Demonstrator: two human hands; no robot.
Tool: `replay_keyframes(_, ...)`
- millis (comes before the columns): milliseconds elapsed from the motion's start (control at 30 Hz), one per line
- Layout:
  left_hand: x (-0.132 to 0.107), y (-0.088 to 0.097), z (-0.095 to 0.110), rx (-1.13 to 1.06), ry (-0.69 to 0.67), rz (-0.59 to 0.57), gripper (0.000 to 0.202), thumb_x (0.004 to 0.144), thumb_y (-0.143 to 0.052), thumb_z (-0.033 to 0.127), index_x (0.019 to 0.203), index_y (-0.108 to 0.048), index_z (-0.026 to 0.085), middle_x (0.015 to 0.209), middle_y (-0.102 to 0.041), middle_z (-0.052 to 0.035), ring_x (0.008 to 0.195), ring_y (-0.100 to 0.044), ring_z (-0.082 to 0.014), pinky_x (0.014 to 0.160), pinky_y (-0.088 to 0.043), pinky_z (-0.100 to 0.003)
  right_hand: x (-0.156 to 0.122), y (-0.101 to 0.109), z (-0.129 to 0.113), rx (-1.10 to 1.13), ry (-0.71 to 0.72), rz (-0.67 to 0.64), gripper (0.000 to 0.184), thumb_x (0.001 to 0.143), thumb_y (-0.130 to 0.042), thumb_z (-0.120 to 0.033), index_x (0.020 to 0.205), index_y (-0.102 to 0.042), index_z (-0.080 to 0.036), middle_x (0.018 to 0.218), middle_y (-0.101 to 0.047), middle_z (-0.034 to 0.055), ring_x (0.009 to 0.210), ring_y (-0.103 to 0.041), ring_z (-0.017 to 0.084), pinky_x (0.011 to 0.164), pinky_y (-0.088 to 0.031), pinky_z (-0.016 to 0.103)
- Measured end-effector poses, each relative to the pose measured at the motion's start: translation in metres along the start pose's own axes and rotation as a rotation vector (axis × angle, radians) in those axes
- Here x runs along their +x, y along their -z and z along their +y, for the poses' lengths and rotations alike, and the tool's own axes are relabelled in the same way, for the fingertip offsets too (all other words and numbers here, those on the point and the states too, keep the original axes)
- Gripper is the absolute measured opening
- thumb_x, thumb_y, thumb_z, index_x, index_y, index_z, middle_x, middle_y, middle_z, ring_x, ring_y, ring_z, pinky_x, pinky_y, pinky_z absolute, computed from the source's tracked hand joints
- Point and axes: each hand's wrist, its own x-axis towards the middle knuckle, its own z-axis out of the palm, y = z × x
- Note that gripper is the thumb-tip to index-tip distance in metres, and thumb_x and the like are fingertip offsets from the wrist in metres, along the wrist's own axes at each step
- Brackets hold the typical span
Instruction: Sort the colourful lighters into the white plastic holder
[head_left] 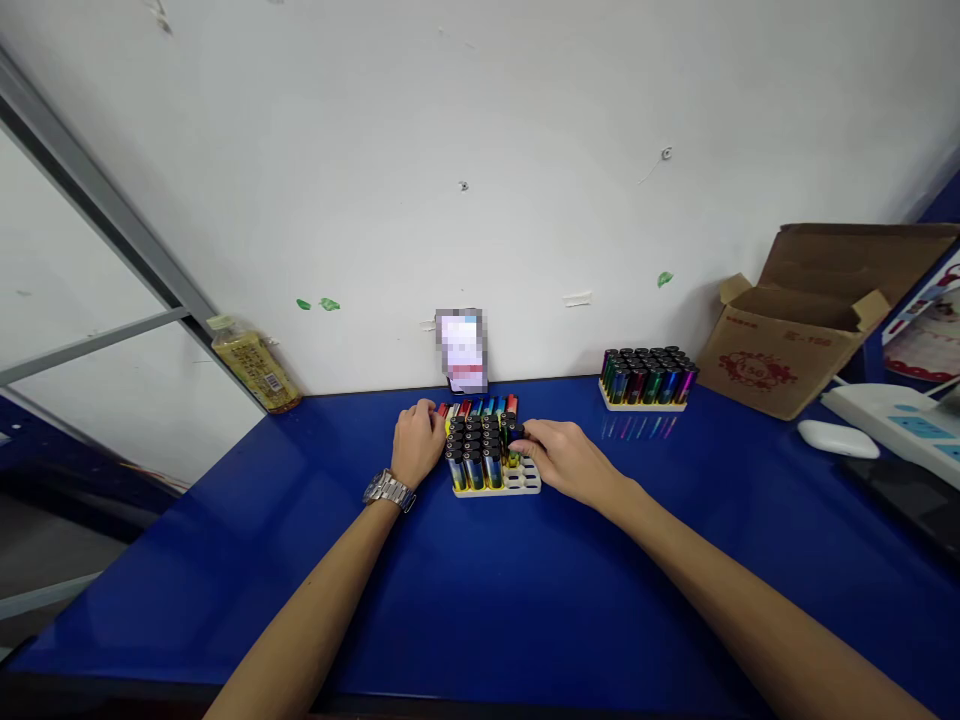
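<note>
A white plastic rack stands on the blue table, packed with upright disposable lighters with black tops and colourful bodies. A row of red, blue and other coloured lighters lies along its far side. My left hand, with a metal wristwatch above it, curls against the rack's left end and hides that corner. My right hand comes in from the right, its fingertips closed around a black-topped lighter in the rack's right column. Most of that lighter is hidden by my fingers.
A second white rack of lighters stands at the back right, by an open cardboard box. A white mouse, power strip and dark tablet lie further right. A yellow packaged bottle and blurred card stand by the wall.
</note>
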Motion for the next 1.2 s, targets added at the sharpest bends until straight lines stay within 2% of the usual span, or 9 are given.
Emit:
replay_keyframes(167,0.006,-0.005,-0.008,-0.089,-0.04,-0.072,0.022,0.087,-0.043,0.028,0.099,-0.058,0.016,0.09,-0.066,-0.0084,0.086,-0.062,-0.0221,0.076,-0.049,-0.034,-0.002,0.0,0.005,-0.008,-0.055,-0.087,0.039,0.089,-0.051,-0.045,0.06,-0.045,-0.021,0.058,-0.049,-0.0005,0.049,-0.04,0.012,0.051,-0.022,0.026)
replay_keyframes(333,0.014,0.003,-0.007,-0.136,0.06,-0.238,0.026,0.087,-0.046,0.032,0.102,-0.059,0.016,0.084,-0.069,-0.0057,0.079,-0.065,-0.0211,0.071,-0.048,-0.03,-0.004,0.001,0.015,0.072,-0.176,-0.02,0.049,0.098,-0.027,-0.042,0.058,-0.045,-0.021,0.055,-0.051,0.0006,0.051,-0.045,0.015,0.055,-0.026,0.027)
replay_keyframes(500,0.014,0.006,0.004,-0.16,-0.005,-0.309,0.018,0.083,-0.048,0.028,0.092,-0.06,0.017,0.091,-0.07,-0.0078,0.086,-0.065,-0.0236,0.073,-0.047,-0.031,-0.001,-0.003,0.021,0.068,-0.203,0.037,0.043,0.097,-0.031,-0.039,0.06,-0.044,-0.022,0.057,-0.051,0.0003,0.055,-0.047,0.016,0.058,-0.031,0.028)
replay_keyframes(667,0.017,-0.001,0.009,-0.302,-0.071,-0.338,0.014,0.077,-0.052,0.022,0.089,-0.058,0.02,0.082,-0.069,-0.0036,0.081,-0.064,-0.0218,0.074,-0.046,-0.031,0.003,-0.008,0.037,-0.063,-0.256,0.132,0.024,0.093,-0.034,-0.021,0.087,-0.057,-0.02,0.083,-0.058,0.0055,0.081,-0.055,0.02,0.073,-0.042,0.031)
replay_keyframes(733,0.022,-0.005,0.009,-0.345,-0.063,-0.352,0.013,0.075,-0.055,0.023,0.087,-0.058,0.02,0.074,-0.067,-0.0013,0.075,-0.063,-0.0217,0.072,-0.045,-0.031,0.004,-0.01,0.042,-0.135,-0.244,0.102,0.027,0.091,-0.035,-0.016,0.103,-0.059,-0.02,0.099,-0.058,0.0088,0.093,-0.054,0.022,0.081,-0.043,0.034)
replay_keyframes(833,0.03,-0.01,0.011,-0.408,-0.062,-0.362,0.016,0.076,-0.056,0.035,0.08,-0.059,0.02,0.067,-0.065,-0.0011,0.069,-0.062,-0.0215,0.066,-0.044,-0.03,0.005,-0.012,0.043,-0.293,-0.209,0.009,0.035,0.089,-0.037,-0.012,0.116,-0.058,-0.02,0.115,-0.055,0.0118,0.102,-0.051,0.025,0.086,-0.042,0.038)
replay_keyframes(933,0.034,-0.013,0.014,-0.506,-0.04,-0.35,0.031,0.079,-0.05,0.049,0.076,-0.057,0.019,0.071,-0.067,-0.0038,0.069,-0.062,-0.0219,0.062,-0.043,-0.03,0.006,-0.012,0.041,-0.363,-0.22,-0.025,0.035,0.09,-0.036,-0.013,0.118,-0.057,-0.019,0.119,-0.053,0.0131,0.103,-0.05,0.025,0.086,-0.043,0.039)
replay_keyframes(1067,0.033,-0.016,0.013,-0.697,0.005,-0.306,0.031,0.082,-0.048,0.051,0.083,-0.048,0.02,0.08,-0.066,-0.0032,0.07,-0.06,-0.018,0.065,-0.045,-0.03,0.005,-0.012,0.041,-0.358,-0.227,-0.014,0.033,0.091,-0.036,-0.014,0.116,-0.057,-0.017,0.117,-0.053,0.0137,0.103,-0.05,0.026,0.086,-0.044,0.039)
replay_keyframes(1200,0.03,-0.02,0.01,-1.009,0.109,-0.189,0.035,0.078,-0.057,0.052,0.086,-0.044,0.02,0.066,-0.055,0.0042,0.057,-0.05,-0.0113,0.059,-0.041,-0.025,0.003,-0.012,0.04,-0.414,-0.202,-0.038,0.031,0.09,-0.036,-0.014,0.112,-0.058,-0.019,0.116,-0.054,0.0129,0.1,-0.051,0.026,0.083,-0.043,0.04)
